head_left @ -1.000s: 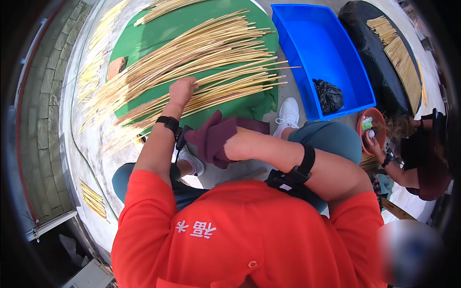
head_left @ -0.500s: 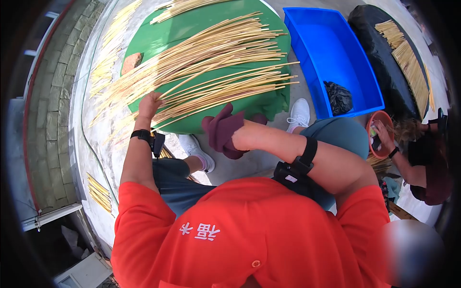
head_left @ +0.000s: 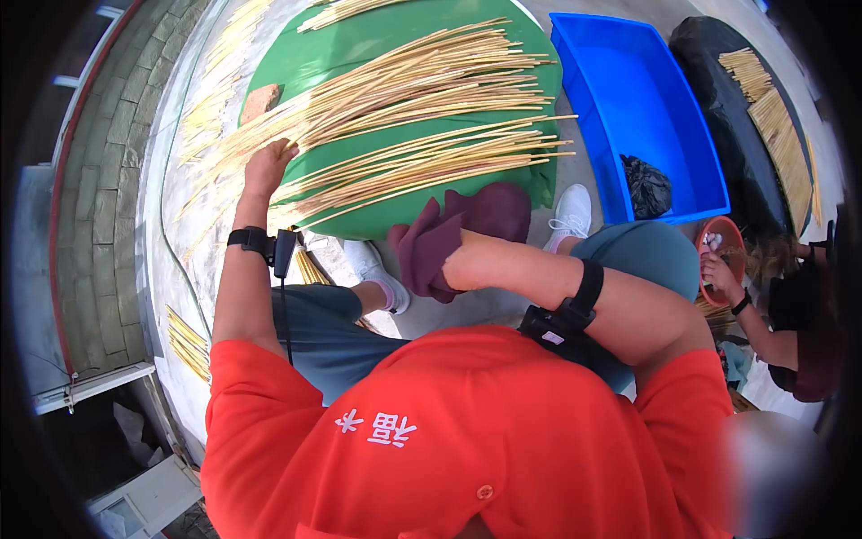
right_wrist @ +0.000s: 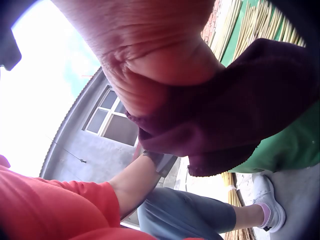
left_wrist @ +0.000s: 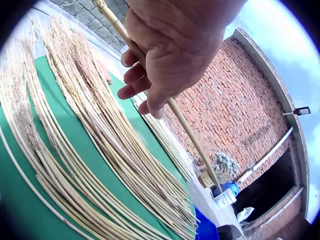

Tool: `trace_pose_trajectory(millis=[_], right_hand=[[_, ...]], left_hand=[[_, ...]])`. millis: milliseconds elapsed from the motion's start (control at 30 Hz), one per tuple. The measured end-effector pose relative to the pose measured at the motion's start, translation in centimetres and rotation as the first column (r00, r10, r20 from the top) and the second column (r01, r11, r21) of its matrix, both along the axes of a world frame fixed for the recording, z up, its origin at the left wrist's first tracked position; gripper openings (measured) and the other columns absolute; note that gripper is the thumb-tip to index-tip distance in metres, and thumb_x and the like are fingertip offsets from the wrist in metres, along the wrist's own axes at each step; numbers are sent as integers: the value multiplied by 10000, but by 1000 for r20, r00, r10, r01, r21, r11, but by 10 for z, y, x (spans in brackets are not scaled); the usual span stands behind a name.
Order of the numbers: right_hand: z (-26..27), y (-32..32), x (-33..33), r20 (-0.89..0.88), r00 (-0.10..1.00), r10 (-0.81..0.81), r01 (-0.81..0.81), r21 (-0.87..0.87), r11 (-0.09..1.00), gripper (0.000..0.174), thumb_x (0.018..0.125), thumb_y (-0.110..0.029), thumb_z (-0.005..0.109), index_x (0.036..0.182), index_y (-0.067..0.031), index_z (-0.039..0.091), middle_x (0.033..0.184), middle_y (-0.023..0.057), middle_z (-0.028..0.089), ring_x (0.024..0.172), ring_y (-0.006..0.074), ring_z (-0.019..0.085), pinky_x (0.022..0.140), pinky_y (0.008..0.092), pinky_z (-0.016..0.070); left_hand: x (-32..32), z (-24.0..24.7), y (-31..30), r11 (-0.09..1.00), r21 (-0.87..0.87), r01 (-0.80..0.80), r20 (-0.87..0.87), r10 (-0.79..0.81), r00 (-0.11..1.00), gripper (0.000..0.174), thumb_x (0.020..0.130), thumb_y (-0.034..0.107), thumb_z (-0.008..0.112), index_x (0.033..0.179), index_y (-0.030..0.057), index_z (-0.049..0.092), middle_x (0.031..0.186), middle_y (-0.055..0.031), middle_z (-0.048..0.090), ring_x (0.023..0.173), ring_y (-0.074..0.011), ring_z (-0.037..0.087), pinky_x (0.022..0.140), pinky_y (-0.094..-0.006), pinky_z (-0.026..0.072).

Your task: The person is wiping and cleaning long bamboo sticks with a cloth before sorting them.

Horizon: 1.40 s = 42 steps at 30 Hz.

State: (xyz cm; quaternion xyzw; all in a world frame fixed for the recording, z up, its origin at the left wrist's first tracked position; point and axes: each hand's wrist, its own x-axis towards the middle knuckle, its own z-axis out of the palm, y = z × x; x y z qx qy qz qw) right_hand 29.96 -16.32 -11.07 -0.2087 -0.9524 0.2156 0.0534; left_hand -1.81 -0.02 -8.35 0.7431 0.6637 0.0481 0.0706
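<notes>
At the left side of the green cloth (head_left: 323, 202), the left hand (head_left: 269, 166) is beside the flowering ends of long straw-coloured stalks (head_left: 404, 94). The left wrist view shows that hand (left_wrist: 175, 55) with its fingers curled round a stalk (left_wrist: 192, 135), above other stalks lying in rows (left_wrist: 120, 145). A maroon cloth (head_left: 426, 247) covers the right hand, of which the wrist (head_left: 462, 265) shows, near the front edge of the green cloth. From the right wrist, the palm's base (right_wrist: 165, 70) enters the maroon cloth (right_wrist: 215, 117); the fingers are hidden.
A brick (head_left: 260, 103) lies on the green cloth. At the right stand a blue tub (head_left: 669, 99) holding a black bag (head_left: 646, 187), and an orange bowl (head_left: 727, 235) with another person's hand in it. More stalks lie on black sheeting (head_left: 718, 135).
The left hand has moved left off the lower row, then up beside the larger bundle with its stalk. The right hand stays under the maroon cloth, part of which now spreads further right.
</notes>
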Motion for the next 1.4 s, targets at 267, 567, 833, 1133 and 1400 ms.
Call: trace_pose_trajectory(millis=[267,567,833,1133,1400], right_hand=[[-12,-7,-9,18,983,-180,176,-328,928,152,581,-62,633,732,-65,652,735,97,627,679,243,604,580,325,475],[5,-6,17,32,990,-134,137,-348,927,134,653,-55,580,782,-57,618,746,105,613,679,243,589,586,319,467],[-9,-14,7,-160,961,-227,218,-75,973,215,685,-61,569,893,-83,618,856,94,627,774,256,596,618,333,476],[-32,-13,-4,-133,963,-235,149,-462,874,170,765,-104,489,853,-101,634,855,58,633,832,215,593,679,306,459],[24,-8,20,-60,975,-212,159,-474,866,210,808,-181,434,815,-105,630,833,39,637,842,185,593,694,294,444]], left_hand=[[141,-74,3,928,-62,367,58,-364,930,268,786,332,561,937,116,612,903,-120,587,860,-310,547,728,-410,449],[144,-127,4,918,10,395,-42,-395,918,413,734,414,607,1043,140,594,933,-78,545,945,-293,470,809,-410,379],[154,-147,-29,926,235,297,-87,-284,955,352,796,379,539,1029,119,584,859,-79,513,839,-268,467,744,-387,373],[153,-154,-35,937,313,153,-41,-147,988,256,799,346,539,954,159,619,849,-67,512,852,-253,461,719,-381,351],[155,-147,-34,962,266,63,41,-77,996,328,791,364,551,996,115,608,951,-73,542,915,-272,466,763,-388,354]])
